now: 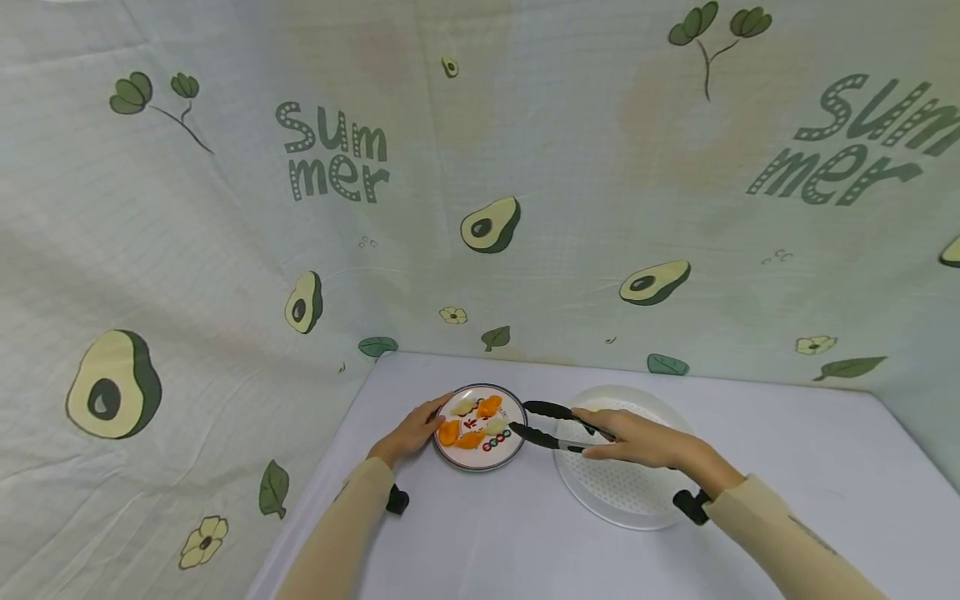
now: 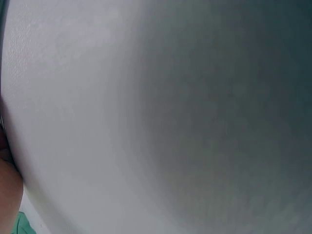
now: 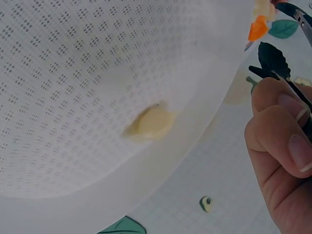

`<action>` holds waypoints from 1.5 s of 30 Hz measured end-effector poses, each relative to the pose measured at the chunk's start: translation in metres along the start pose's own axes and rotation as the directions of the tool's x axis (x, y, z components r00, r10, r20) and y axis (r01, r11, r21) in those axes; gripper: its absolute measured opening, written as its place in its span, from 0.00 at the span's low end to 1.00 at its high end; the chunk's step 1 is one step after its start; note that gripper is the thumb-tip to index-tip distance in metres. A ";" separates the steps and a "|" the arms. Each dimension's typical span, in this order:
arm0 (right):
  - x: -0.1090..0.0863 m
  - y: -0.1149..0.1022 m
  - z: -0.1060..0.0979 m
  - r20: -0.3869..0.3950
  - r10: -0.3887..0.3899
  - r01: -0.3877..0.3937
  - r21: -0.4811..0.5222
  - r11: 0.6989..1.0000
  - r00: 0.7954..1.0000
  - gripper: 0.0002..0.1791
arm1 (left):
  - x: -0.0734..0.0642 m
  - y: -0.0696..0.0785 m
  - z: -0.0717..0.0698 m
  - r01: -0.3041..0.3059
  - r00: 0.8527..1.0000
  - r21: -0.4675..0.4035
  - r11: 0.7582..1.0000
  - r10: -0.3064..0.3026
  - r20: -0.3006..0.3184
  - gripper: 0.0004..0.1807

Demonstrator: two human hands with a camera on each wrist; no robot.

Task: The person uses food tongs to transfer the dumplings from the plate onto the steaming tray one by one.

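My left hand [image 1: 415,429] holds the left rim of a round white plate [image 1: 468,458] with a dark edge and printed pattern. Several dumpling-like pieces lie on it, some orange [image 1: 470,440], some pale yellow [image 1: 463,407]. In my right hand [image 1: 637,437] is a pair of tongs [image 1: 551,410] with black tips. The tips stand apart at the plate's right side, the lower one close to a pale piece [image 1: 497,427]. Beneath the right hand sits a white perforated round basket [image 1: 600,492]. Inside it, the right wrist view shows one pale yellow piece [image 3: 155,123].
Both dishes stand on a white table [image 1: 495,533]. A cloth [image 1: 570,167] printed with avocados, leaves and lettering hangs behind and at the left side. The left wrist view is mostly a blurred pale surface [image 2: 73,122].
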State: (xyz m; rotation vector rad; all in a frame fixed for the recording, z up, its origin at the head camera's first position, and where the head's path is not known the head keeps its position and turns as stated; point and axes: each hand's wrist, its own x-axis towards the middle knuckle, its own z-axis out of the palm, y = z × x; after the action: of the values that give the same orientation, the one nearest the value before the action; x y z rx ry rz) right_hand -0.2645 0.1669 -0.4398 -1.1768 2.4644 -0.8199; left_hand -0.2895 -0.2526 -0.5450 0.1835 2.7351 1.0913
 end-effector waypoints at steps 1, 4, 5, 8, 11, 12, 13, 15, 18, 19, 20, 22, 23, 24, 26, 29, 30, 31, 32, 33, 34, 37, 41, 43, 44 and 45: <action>0.003 -0.001 0.001 0.008 0.001 -0.001 0.000 1.000 1.000 0.41 | 0.000 0.000 0.000 -0.004 1.000 0.000 1.000 0.004 0.000 0.29; 0.013 -0.003 0.003 0.031 -0.002 0.002 0.000 1.000 1.000 0.41 | 0.000 0.001 0.000 -0.015 1.000 -0.009 1.000 0.015 0.000 0.28; 0.016 -0.003 0.004 0.037 -0.001 0.001 0.002 1.000 0.999 0.41 | 0.000 0.001 -0.001 -0.018 1.000 -0.011 1.000 0.018 0.001 0.28; 0.024 -0.003 0.007 0.052 0.000 0.000 0.000 1.000 0.999 0.40 | 0.001 0.001 -0.001 -0.031 1.000 -0.012 0.999 0.031 -0.003 0.28; 0.031 -0.001 0.010 0.063 0.010 -0.011 0.002 1.000 0.998 0.40 | 0.000 0.001 -0.001 -0.035 0.999 -0.010 0.999 0.035 -0.002 0.28; 0.033 0.000 0.011 0.066 0.010 -0.010 0.004 1.000 0.998 0.39 | 0.000 0.000 -0.001 -0.035 0.999 -0.011 0.999 0.035 -0.003 0.28; 0.035 0.000 0.012 0.069 0.015 -0.016 0.010 1.000 0.998 0.39 | 0.000 0.000 -0.001 -0.035 0.999 -0.014 0.999 0.035 -0.003 0.28; 0.038 0.002 0.014 0.073 0.025 -0.027 0.022 0.999 0.997 0.39 | 0.000 0.000 -0.001 -0.031 1.000 -0.018 0.999 0.031 0.002 0.29; 0.041 0.004 0.017 0.077 0.042 -0.045 0.036 0.998 0.996 0.39 | 0.001 -0.001 0.000 -0.026 1.000 -0.015 1.000 0.026 0.006 0.29; 0.042 0.005 0.017 0.079 0.049 -0.052 0.040 0.998 0.996 0.39 | 0.001 -0.001 0.000 -0.023 1.000 -0.014 1.000 0.023 0.009 0.29; 0.043 0.006 0.018 0.082 0.055 -0.059 0.044 0.997 0.995 0.39 | 0.001 -0.001 0.000 -0.019 1.000 -0.013 1.000 0.019 0.012 0.29; 0.045 0.007 0.020 0.086 0.069 -0.073 0.048 0.996 0.994 0.39 | 0.000 -0.001 0.001 -0.016 1.000 -0.014 1.000 0.016 0.011 0.28; 0.045 0.008 0.020 0.088 0.073 -0.078 0.050 0.996 0.993 0.40 | 0.000 -0.001 0.001 -0.013 1.000 -0.016 1.000 0.014 0.010 0.28; 0.046 0.008 0.020 0.089 0.077 -0.082 0.053 0.995 0.993 0.39 | 0.000 0.000 0.001 -0.010 1.000 -0.018 1.000 0.010 0.011 0.28; 0.048 0.009 0.020 0.091 0.083 -0.088 0.054 0.995 0.992 0.39 | -0.001 0.001 0.001 -0.008 1.000 -0.023 1.000 0.008 0.006 0.28; 0.049 0.009 0.020 0.096 0.083 -0.088 0.050 0.995 0.992 0.39 | -0.001 0.001 0.001 -0.001 1.000 -0.027 1.000 0.001 0.002 0.28; 0.050 0.009 0.020 0.099 0.082 -0.087 0.047 0.995 0.992 0.39 | -0.001 0.001 0.001 0.004 1.000 -0.028 1.000 -0.004 0.004 0.28; 0.051 0.009 0.019 0.101 0.080 -0.085 0.043 0.995 0.992 0.39 | -0.001 0.001 0.001 0.008 1.000 -0.028 1.000 -0.008 0.004 0.28; 0.051 0.009 0.019 0.102 0.076 -0.080 0.039 0.996 0.992 0.39 | -0.001 0.001 0.001 0.007 1.000 -0.027 1.000 -0.007 0.002 0.28; 0.052 0.009 0.019 0.104 0.072 -0.076 0.034 0.997 0.992 0.39 | 0.000 0.000 0.001 0.006 1.000 -0.027 1.000 -0.006 0.000 0.28; 0.052 0.009 0.019 0.105 0.069 -0.072 0.029 0.997 0.992 0.38 | 0.000 0.000 0.001 0.008 1.000 -0.029 1.000 -0.008 0.001 0.28; 0.054 0.009 0.018 0.107 0.065 -0.068 0.020 0.998 0.992 0.38 | 0.001 -0.002 0.001 0.010 1.000 -0.024 1.000 -0.010 0.000 0.28; 0.055 0.008 0.018 0.112 0.072 -0.074 0.015 0.997 0.991 0.36 | 0.001 -0.004 0.002 0.001 1.000 -0.015 1.000 -0.001 -0.007 0.29; 0.055 0.009 0.019 0.110 0.073 -0.075 0.007 0.997 0.991 0.36 | 0.001 -0.004 0.001 -0.009 1.000 -0.016 1.000 0.008 -0.008 0.29; 0.055 0.009 0.019 0.108 0.070 -0.071 0.003 0.997 0.992 0.36 | 0.001 -0.004 0.001 -0.012 1.000 -0.017 1.000 0.012 -0.009 0.28; 0.055 0.009 0.019 0.104 0.071 -0.071 0.001 0.997 0.992 0.36 | 0.001 -0.004 0.001 -0.016 1.000 -0.017 1.000 0.016 -0.010 0.28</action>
State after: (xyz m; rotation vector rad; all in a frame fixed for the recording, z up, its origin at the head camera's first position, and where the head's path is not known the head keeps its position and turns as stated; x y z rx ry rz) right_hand -0.2951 0.1216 -0.4611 -1.0951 2.4040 -0.7252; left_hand -0.2907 -0.2546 -0.5490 0.1977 2.7366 1.1228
